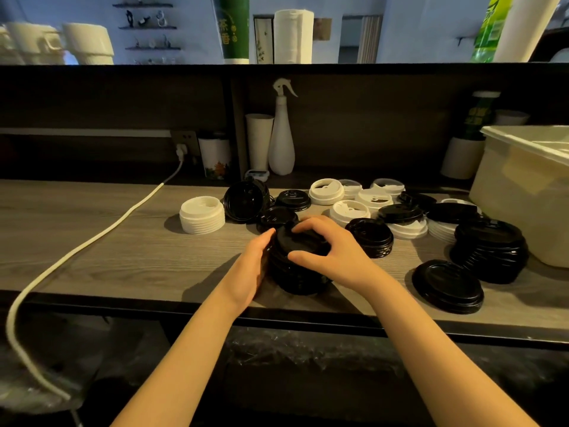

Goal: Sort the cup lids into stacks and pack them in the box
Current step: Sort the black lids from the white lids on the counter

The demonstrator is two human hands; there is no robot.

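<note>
Left hand [249, 266] and right hand [332, 254] clasp the black lid stack [295, 275] near the tabletop [123, 241] edge, likely squaring it.

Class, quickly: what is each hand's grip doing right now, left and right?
Left hand: holds the black lid stack, at its side.
Right hand: grips that stack from above.

Both forearms are bare along their whole visible length, as are the left grip [251, 266] and right grip [331, 254].

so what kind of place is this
Probably a cafe or tea shop counter: heaps of takeaway cup lids, white cups on the ledge above, a spray bottle at the back.
</note>
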